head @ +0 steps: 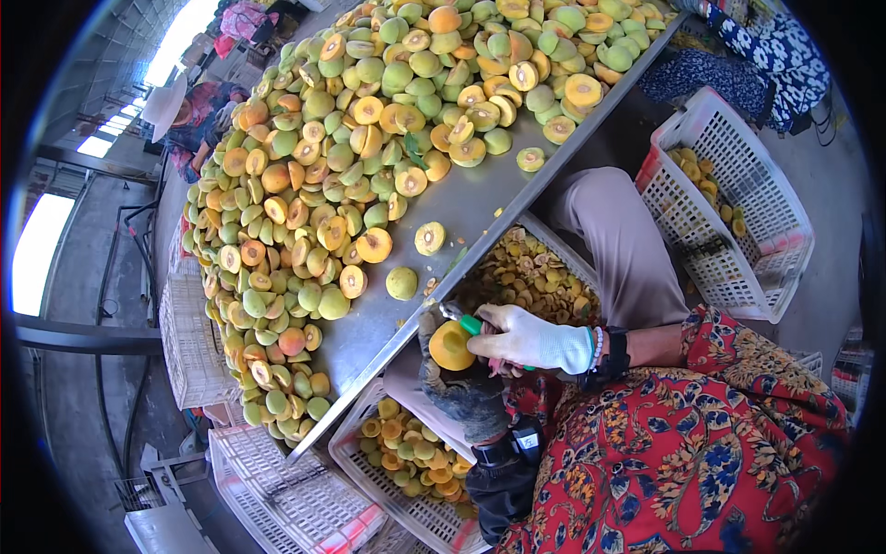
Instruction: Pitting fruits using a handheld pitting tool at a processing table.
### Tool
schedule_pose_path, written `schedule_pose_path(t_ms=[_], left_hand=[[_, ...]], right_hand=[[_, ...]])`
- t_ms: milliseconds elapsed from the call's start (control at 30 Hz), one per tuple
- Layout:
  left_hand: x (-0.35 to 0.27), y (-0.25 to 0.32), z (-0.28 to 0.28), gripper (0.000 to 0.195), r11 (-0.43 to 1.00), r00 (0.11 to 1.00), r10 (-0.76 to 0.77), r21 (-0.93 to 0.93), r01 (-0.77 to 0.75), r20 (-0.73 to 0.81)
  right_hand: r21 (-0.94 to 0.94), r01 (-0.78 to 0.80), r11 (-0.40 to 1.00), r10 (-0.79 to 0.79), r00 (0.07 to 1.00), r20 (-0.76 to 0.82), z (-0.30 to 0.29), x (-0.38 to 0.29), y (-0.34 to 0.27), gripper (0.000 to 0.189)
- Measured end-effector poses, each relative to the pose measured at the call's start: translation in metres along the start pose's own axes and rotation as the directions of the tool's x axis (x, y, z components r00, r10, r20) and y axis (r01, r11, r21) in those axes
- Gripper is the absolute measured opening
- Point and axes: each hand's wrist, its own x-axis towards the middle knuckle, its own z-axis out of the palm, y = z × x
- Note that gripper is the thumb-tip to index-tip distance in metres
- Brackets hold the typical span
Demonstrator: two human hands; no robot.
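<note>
My left hand point(460, 398), in a dark, stained glove, holds a halved yellow-orange stone fruit point(451, 346) with its cut side up and a hollow in the middle. My right hand point(533, 337), in a white knit glove, grips a green-handled pitting tool point(471, 323). The tool's metal end lies just above the fruit half, close to the table's edge. Beyond both hands, a large heap of halved green and orange fruit point(353, 152) covers much of the metal table point(477, 201). Two loose pieces point(430, 238) lie apart from the heap, near the edge.
Below the table edge, a crate point(567, 260) holds pits and scraps, and a white crate point(360, 415) holds hollowed halves. Another white crate point(754, 173) with some fruit stands at right. Stacked crates point(291, 492) are at lower left. Other people point(775, 62) sit around the table.
</note>
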Motion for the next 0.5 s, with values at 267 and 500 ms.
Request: schedule_pose_path(t_ms=[267, 500], left_hand=[[-0.006, 0.012, 0.004, 0.063, 0.920, 1.000, -0.016, -0.392, 0.014, -0.003], [-0.010, 0.026, 0.007, 0.068, 0.804, 1.000, -0.015, -0.595, 0.001, -0.018]], right_hand=[[-0.260, 0.413, 0.873, -0.447, 0.891, -0.086, 0.012, -0.003, 0.001, 0.027], [-0.236, 0.509, 0.828, -0.540, 0.837, -0.088, 0.011, -0.011, -0.004, 0.033]])
